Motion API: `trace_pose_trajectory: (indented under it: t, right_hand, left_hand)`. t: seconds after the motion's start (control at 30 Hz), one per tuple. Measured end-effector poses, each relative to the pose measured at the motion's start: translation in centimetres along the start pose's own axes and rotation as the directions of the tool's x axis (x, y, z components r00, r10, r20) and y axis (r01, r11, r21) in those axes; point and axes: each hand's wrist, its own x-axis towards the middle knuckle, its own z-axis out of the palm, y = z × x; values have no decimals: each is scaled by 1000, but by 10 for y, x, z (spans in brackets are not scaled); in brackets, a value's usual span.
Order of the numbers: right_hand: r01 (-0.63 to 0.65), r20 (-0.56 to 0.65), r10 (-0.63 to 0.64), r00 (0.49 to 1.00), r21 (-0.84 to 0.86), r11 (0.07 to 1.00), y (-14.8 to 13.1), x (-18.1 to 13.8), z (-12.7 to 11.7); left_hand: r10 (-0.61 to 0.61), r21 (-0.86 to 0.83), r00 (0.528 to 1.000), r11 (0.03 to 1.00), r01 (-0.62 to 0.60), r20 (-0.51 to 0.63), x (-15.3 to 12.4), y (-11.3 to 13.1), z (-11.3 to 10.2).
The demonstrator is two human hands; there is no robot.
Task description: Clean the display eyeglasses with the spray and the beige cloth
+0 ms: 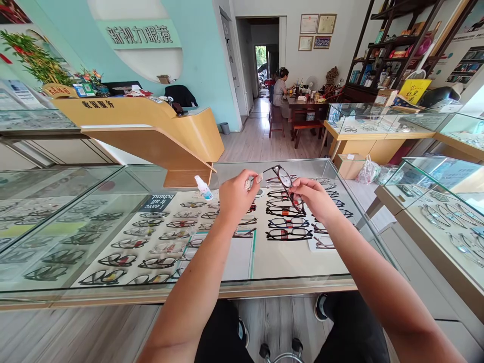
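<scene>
My right hand (310,197) is closed on a pair of dark-framed eyeglasses (284,176), pinching the frame above the glass counter. One temple of the glasses stretches left toward my left hand (237,194). That hand is closed around a small pale piece of cloth or tissue (259,178), its edge close to the temple's end; whether they touch I cannot tell. A white spray bottle (204,188) with a blue label stands on the glass to the left of my hands. Beneath them, rows of eyeglasses (289,234) lie inside the display case (325,269).
A white sheet with a green edge (238,257) lies near the front of the counter. More glass cases (434,201) stand at the right. Behind are a wooden reception desk (143,113) and a person (280,93) seated at a table. A wheeled stool base (283,355) is below me.
</scene>
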Motion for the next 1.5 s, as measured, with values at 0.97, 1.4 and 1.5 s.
trace_pose_trajectory:
  t: [0.97,1.4,1.5]
  right_hand:
    - [-53,190,3,982,261,964,-11,-6,6]
    - [-21,242,-30,970,202,979,-9,-10,13]
    - [-18,233,-33,972,214,977,-10,-11,14]
  left_hand:
    - [-79,-360,993,927,107,91,-14,21,6]
    - [-260,-607,877,641,469,404,-15,27,23]
    - [-268,-636,855,578,512,445,-14,26,24]
